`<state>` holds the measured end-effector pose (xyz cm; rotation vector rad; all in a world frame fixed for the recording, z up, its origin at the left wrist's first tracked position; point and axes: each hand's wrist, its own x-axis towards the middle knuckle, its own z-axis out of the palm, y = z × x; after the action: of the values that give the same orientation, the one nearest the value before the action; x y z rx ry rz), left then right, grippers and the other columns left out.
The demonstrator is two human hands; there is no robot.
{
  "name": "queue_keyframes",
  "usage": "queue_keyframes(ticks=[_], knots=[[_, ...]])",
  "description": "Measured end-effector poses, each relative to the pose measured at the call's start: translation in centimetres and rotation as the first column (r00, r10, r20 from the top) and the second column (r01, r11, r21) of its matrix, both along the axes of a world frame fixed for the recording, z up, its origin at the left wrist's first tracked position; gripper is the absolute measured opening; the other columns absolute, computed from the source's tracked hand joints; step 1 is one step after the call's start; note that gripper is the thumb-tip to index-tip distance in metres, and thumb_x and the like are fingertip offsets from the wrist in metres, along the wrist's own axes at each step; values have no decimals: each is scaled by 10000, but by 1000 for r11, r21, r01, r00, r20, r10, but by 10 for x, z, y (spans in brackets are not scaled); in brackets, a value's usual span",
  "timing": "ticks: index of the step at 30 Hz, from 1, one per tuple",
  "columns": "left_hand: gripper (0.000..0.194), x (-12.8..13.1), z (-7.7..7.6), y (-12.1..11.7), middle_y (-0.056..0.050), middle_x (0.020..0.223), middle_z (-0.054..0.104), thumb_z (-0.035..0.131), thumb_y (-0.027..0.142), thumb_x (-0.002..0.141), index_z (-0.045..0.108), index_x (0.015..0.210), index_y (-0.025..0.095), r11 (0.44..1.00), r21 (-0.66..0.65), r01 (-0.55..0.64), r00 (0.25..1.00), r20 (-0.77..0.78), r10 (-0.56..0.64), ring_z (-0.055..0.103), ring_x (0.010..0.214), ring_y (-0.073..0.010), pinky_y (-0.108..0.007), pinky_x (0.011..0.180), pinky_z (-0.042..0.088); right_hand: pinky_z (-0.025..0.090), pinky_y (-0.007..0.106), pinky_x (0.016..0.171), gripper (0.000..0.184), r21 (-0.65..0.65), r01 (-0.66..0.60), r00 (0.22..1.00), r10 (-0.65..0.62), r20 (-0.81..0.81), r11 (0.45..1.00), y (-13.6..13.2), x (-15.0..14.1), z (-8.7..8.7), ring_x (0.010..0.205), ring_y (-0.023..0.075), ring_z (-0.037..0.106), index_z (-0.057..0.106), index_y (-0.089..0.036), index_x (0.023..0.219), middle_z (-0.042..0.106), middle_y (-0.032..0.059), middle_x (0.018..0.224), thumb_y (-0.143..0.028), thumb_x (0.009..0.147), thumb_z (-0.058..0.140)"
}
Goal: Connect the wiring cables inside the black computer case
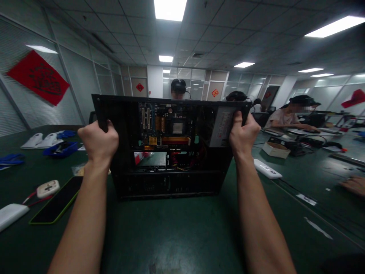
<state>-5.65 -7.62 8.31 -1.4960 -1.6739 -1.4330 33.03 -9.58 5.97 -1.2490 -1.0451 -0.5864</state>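
Your black computer case [122, 133] is at the centre of your view, its long axis running across from nine to three o'clock and its open side turned toward you. Left to right, the open side shows dark bay space, then the motherboard [155, 125] near twelve o'clock, then the labelled power supply [221, 127] toward two. The top edge looks wider than the bottom one; whether the bottom touches the table is not clear.

Under and around it spreads the green table [171, 232]. At ten o'clock a red poster [40, 78] hangs on the glass wall; at nine lies a blue tray [60, 149], and at eight a dark slab with a green edge [58, 201]. A bright ceiling light [170, 9] sits at twelve. At three you have an open box [276, 150] and, nearer you, a white device [267, 169]; beyond them, toward two, a person [289, 114] in a dark cap sits at the tables.

Your left hand [99, 140] is closed round the case's upper left edge at ten o'clock. Your right hand [244, 133] grips the upper right edge at two, just beside the power supply.
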Motion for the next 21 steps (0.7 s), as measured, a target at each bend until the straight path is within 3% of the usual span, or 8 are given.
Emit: queue_keyframes(ticks=[3, 7, 12, 17, 19, 21], knots=[[343, -4, -4, 7, -70, 606, 603, 493, 379, 853, 651, 673, 134, 1000, 31, -3, 1000, 6, 2, 522, 552, -178, -272, 556, 307, 422, 340, 690, 625, 14, -13, 1000, 13, 5, 1000, 0, -2, 0, 710, 212, 567, 644, -151, 917, 606, 77, 748, -665, 976, 293], [329, -7, -6, 10, -16, 504, 454, 525, 355, 788, 482, 513, 179, 999, 46, 12, 999, 38, -14, 443, 492, -138, -257, 536, 279, 427, 342, 693, 613, 13, 1, 1000, -1, 9, 1000, 1, -5, 1, 716, 220, 580, 649, -153, 924, 607, 78, 736, -654, 980, 300], [357, -5, -3, 5, 13, 474, 371, 537, 346, 757, 352, 484, 210, 997, 72, 27, 998, 46, -30, 427, 482, -124, -252, 544, 276, 439, 354, 717, 577, 9, 4, 1000, -4, 2, 1000, -1, -8, 1, 731, 229, 595, 651, -155, 929, 616, 83, 740, -625, 984, 321], [374, -3, 3, 2, -11, 494, 468, 567, 408, 765, 415, 491, 203, 999, 42, 19, 999, 48, -21, 465, 513, -146, -263, 573, 325, 454, 363, 735, 582, -6, -27, 1000, 27, -4, 1000, -3, -7, 3, 742, 231, 604, 655, -151, 928, 622, 83, 750, -636, 975, 337], [352, -3, 5, 2, -24, 517, 521, 589, 425, 765, 500, 521, 188, 1000, 24, 21, 998, 66, -22, 485, 533, -161, -277, 604, 374, 467, 368, 748, 570, -9, -49, 999, 50, 5, 999, -6, -6, 7, 772, 235, 615, 657, -151, 942, 640, 92, 786, -625, 979, 343], [268, -2, 7, 1, -46, 626, 623, 616, 402, 762, 636, 663, 154, 995, 92, 49, 995, 85, -57, 537, 596, -176, -295, 664, 436, 482, 386, 780, 528, 38, -53, 998, 52, 31, 998, -13, -9, 13, 838, 246, 630, 655, -151, 992, 662, 110, 869, -584, 990, 353]])
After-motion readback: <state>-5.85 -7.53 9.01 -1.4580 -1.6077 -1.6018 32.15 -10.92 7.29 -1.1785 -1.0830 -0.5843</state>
